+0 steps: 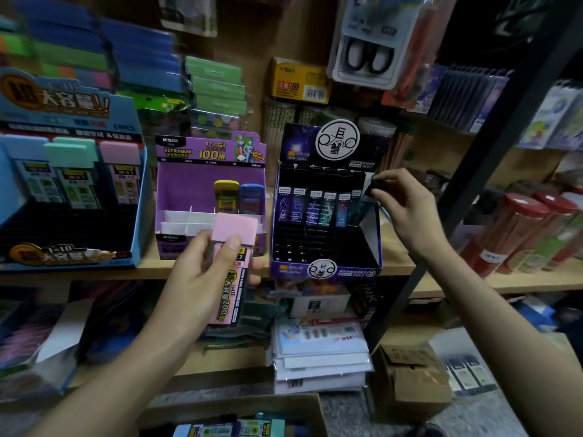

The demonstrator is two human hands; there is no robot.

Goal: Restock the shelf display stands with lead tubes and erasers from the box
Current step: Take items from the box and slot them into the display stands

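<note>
My left hand (202,272) grips a large pink lead tube (232,247) in front of the purple display stand (186,184), which holds a yellow tube (226,197) and a blue tube (251,198). My right hand (407,212) pinches the black cap of a slim dark lead tube (362,205) at the right end of the back row in the dark constellation stand (325,263), where several slim tubes stand. The blue stand (138,216) at left holds a blue, a mint (71,171) and a pink tube. The supply box (239,417) sits at the bottom edge with tubes inside.
The stands rest on a wooden shelf (400,263). A black upright post (492,146) runs diagonally at right, with red-lidded jars (520,228) beyond it. Paper packs (321,351) and a small cardboard box (410,373) lie on the lower level. Scissors packs (372,45) hang above.
</note>
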